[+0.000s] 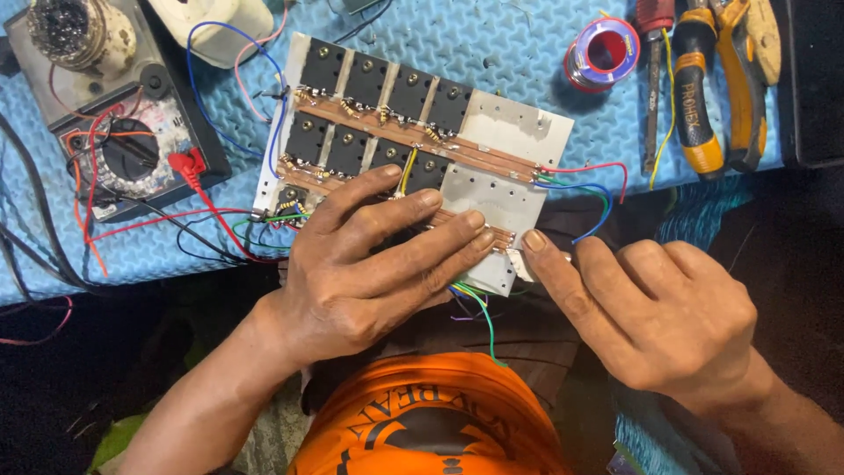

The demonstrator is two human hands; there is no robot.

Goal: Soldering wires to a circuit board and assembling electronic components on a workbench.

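here my left hand (378, 255) lies spread flat on the transistor board (413, 149) at the worktop edge; my right hand (651, 308) pinches its near corner. stiff, light-looking plate, fragile solder joints: hold bare edges.

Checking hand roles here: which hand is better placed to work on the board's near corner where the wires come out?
Probably the right hand: its thumb already touches that corner of the metal board, while the left hand lies flat across it.

The left hand (369, 264) lies flat, palm down, fingers stretched out together. Just beside its fingertips, the right hand (655, 312) curls loosely, thumb extended.
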